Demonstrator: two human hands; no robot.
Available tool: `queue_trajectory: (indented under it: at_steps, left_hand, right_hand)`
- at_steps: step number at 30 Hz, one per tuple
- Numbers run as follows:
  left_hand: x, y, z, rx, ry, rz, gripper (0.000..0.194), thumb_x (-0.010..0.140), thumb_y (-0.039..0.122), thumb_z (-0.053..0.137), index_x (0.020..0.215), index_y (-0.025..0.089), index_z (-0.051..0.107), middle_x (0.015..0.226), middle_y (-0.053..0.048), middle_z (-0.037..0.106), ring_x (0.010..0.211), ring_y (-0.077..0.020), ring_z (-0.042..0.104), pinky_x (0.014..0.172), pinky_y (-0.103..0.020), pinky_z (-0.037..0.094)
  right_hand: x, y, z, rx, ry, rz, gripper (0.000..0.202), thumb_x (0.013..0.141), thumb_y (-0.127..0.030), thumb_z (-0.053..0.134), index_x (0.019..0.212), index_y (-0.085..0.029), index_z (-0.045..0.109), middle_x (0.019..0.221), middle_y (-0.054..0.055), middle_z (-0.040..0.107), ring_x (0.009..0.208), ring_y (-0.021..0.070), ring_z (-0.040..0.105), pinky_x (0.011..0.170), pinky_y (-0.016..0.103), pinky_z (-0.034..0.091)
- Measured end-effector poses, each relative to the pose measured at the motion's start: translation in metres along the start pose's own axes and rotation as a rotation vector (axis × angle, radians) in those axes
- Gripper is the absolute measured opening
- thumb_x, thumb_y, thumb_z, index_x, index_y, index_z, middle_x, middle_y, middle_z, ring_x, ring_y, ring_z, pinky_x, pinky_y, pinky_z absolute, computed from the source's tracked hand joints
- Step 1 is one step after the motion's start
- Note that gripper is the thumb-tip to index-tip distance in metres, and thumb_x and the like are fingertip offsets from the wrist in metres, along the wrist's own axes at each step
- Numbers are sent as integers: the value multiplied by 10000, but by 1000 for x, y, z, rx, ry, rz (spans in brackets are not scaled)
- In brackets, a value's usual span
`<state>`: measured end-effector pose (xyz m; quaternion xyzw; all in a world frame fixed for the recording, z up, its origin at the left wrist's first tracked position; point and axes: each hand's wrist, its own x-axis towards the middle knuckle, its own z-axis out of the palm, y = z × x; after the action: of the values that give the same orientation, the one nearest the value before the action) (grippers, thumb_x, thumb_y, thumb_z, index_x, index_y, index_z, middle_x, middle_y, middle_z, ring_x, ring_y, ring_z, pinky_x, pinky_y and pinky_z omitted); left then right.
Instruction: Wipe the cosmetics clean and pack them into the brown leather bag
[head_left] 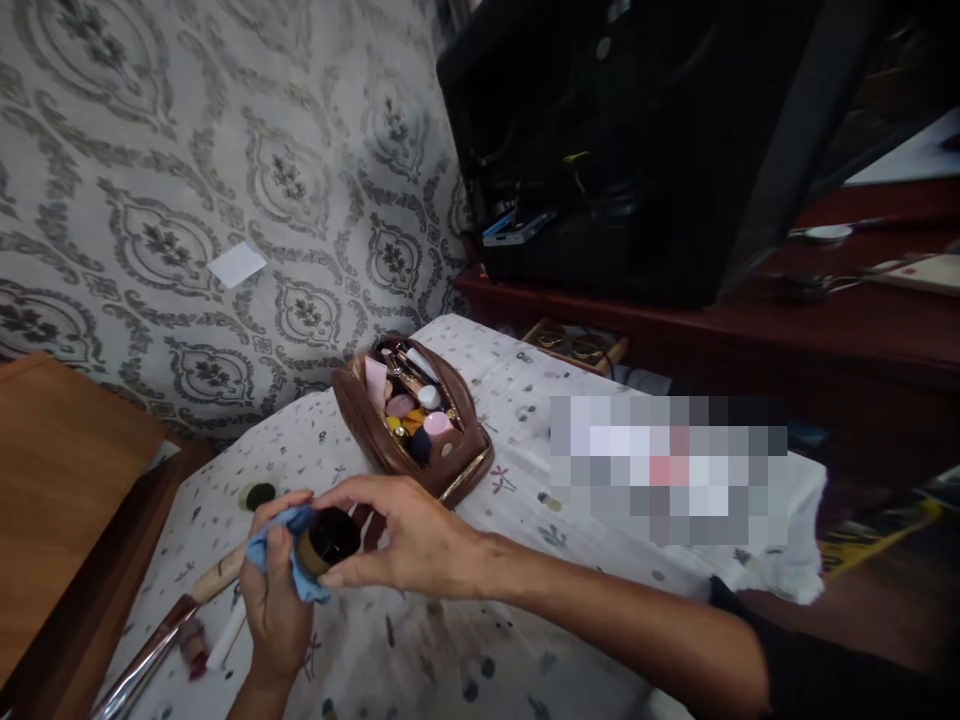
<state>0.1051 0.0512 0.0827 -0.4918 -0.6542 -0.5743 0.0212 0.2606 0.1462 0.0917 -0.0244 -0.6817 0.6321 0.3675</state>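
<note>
My right hand (424, 540) grips a small round cosmetic jar (335, 538) with a glossy black top and an olive-gold side, tilted in the air over the table. In my left hand (277, 620) is a crumpled blue cloth (306, 582), pressed against the jar's side. Just beyond the hands stands a brown makeup bag (469, 455), unzipped, with tubes, pencils and small jars inside. To the left of the cloth lies a small round item (257, 495), dark on one end and pale green on the other.
A makeup brush (146, 655), a red-tipped tube (195, 648) and a white stick (227, 638) lie at the left on the patterned tablecloth (427, 650). A wooden panel (67, 500) borders that side. Behind stands a large black screen (622, 160); a pixelated patch covers the right.
</note>
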Motion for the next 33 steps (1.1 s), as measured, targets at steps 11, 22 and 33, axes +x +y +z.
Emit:
queue_trajectory:
  at_steps: [11, 22, 33]
  left_hand:
    - [33, 16, 37, 701, -446, 922, 619, 815, 13, 412, 1401, 198, 495, 1404, -131, 530, 1322, -300, 456, 1057, -430, 442]
    - [31, 9, 42, 611, -353, 973, 590, 815, -3, 425, 1379, 149, 508, 1309, -186, 566, 1261, -322, 494, 1027, -458, 449]
    - [28, 7, 41, 566, -338, 912, 589, 855, 31, 417, 1420, 184, 483, 1317, -175, 582, 1272, -317, 505, 1022, -483, 482]
  right_hand:
    - [32, -51, -95, -590, 282, -43, 334, 776, -175, 726, 1100, -174, 643, 924, 9, 684, 857, 159, 621, 800, 286, 467]
    - [101, -24, -100, -1159, -170, 330, 364, 749, -214, 727, 1104, -142, 693, 1119, 152, 710, 997, 289, 679, 731, 307, 512]
    - [107, -26, -104, -1260, -392, 263, 388, 737, -177, 726, 1120, -119, 703, 1022, 130, 722, 975, 262, 670, 758, 295, 468]
